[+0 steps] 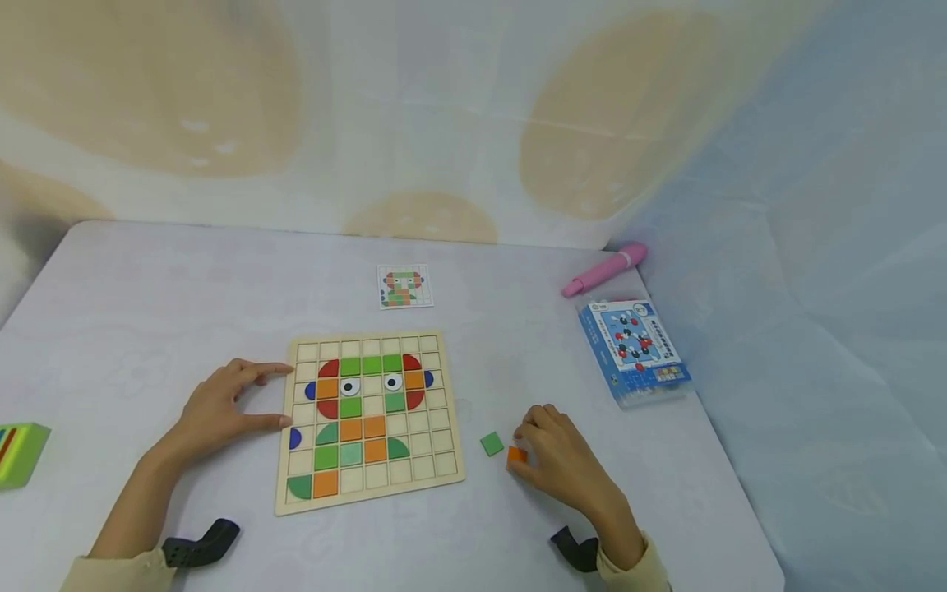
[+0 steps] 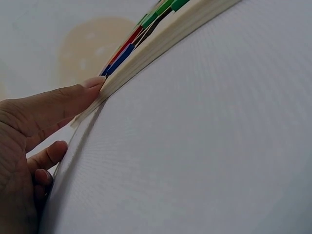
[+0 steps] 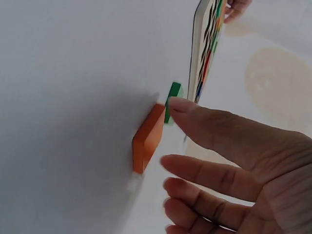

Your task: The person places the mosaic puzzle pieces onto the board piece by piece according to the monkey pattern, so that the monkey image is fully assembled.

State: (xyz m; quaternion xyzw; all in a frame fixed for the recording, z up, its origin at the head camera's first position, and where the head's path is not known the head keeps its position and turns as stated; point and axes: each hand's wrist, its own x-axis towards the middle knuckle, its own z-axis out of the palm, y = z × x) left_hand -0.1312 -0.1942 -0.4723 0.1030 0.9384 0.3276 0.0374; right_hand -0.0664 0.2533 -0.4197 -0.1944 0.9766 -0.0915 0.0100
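A square wooden grid board (image 1: 432,474) holds colored square, quarter-round and half-round tiles, with two eye tiles among them. At its left edge my left hand (image 1: 224,406) touches the wood with thumb and index finger, both fairly straight and spread apart. In the left wrist view the thumb (image 2: 92,84) lies against the board's rim. My right hand (image 1: 564,463) hovers at an orange square tile (image 3: 147,136) lying on the table right of the board. Its thumb and fingers stand apart, with no tile gripped between them. Beside the orange tile lies a green square tile (image 1: 491,444).
A small picture card (image 1: 405,286) with a colored grid pattern lies behind the board. Farther right are a blue-and-white box (image 1: 635,349) and a pink stick-like object (image 1: 605,270). A green object (image 1: 28,456) sits at the far left of the white table (image 1: 185,296).
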